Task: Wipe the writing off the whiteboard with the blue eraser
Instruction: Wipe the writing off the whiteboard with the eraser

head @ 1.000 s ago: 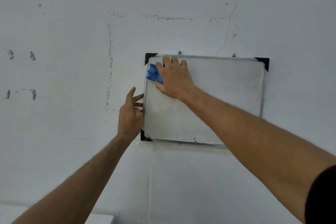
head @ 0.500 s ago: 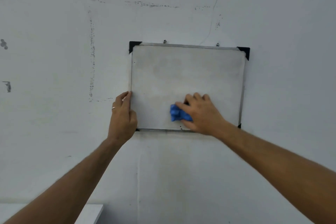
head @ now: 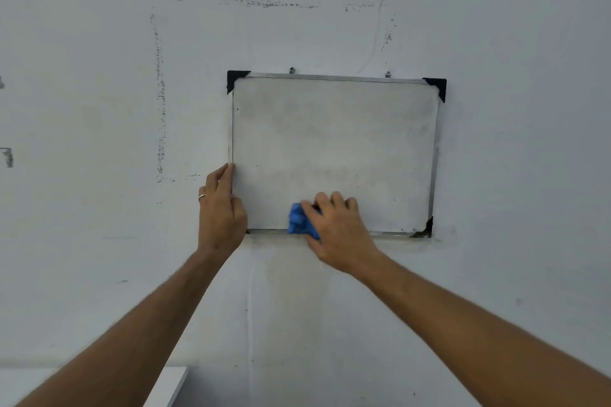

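Note:
A small whiteboard (head: 334, 129) with a metal frame and black corner caps hangs on the wall. Its surface is grey and smudged, with only a few tiny dark specks. My right hand (head: 337, 228) presses a crumpled blue eraser cloth (head: 299, 220) against the board's bottom edge, left of the middle. The cloth sticks out to the left of my fingers. My left hand (head: 221, 208) grips the board's left frame near the lower left corner, hiding that corner cap; a ring is on one finger.
The wall (head: 99, 241) around the board is white with dark scuff lines left of and above it and a thin crack at the upper right. A white ledge (head: 168, 383) shows at the bottom left.
My right hand swept the blue cloth from the board's top left corner down to the bottom edge. My left hand closed onto the left frame and stays there.

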Available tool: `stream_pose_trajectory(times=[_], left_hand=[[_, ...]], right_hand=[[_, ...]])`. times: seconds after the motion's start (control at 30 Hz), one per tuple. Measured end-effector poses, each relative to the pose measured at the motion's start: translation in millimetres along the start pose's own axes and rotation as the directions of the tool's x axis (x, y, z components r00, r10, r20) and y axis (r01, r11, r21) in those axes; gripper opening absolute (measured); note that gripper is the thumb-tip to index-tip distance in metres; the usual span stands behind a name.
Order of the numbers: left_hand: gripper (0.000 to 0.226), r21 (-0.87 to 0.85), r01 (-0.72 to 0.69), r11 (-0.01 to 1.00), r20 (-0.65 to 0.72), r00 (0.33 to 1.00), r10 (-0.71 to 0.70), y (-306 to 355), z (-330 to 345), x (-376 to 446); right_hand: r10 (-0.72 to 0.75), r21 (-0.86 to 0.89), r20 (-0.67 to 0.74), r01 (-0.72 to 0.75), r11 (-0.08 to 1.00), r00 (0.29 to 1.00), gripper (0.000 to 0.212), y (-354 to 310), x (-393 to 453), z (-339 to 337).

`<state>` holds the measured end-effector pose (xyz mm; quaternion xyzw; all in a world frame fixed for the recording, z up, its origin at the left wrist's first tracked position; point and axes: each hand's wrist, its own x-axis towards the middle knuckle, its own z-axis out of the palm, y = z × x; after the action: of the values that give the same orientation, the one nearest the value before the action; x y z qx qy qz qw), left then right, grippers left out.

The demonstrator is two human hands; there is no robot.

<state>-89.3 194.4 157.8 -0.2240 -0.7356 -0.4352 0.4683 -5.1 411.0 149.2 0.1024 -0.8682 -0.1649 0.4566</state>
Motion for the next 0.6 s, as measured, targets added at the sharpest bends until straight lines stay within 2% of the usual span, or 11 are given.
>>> stream_pose_trajectory(times=[0.13,0.27,0.43,0.6], left_hand=[[0.058,0.011,-0.015,1.0,0.003,1.0,0.015,-11.0,-3.0,-0.1],[0.058,0.023,-0.015,1.0,0.003,1.0,0.015,-10.4,-4.6,4.3],[0.06,0.025,0.021,0.999,0.042,0.999,-0.022,1.3,-5.2,14.3],[0.06,0.043,0.002,0.999,0.09,0.996,-0.006,-1.1,-11.5,18.3]], right_hand=[[-0.07,0.004,-0.028,0.07,0.998,0.997,0.057,-37.1,29.9,0.6],[-0.084,-0.018,-0.119,0.082,0.996,0.989,0.057,-31.9,64.0,-10.4],[0.138,0.071,-0.24,-0.124,0.99,0.961,0.057,6.0,131.9,-56.3],[0.416,0.191,-0.311,-0.372,0.908,0.855,0.058,80.7,110.9,-68.1]])
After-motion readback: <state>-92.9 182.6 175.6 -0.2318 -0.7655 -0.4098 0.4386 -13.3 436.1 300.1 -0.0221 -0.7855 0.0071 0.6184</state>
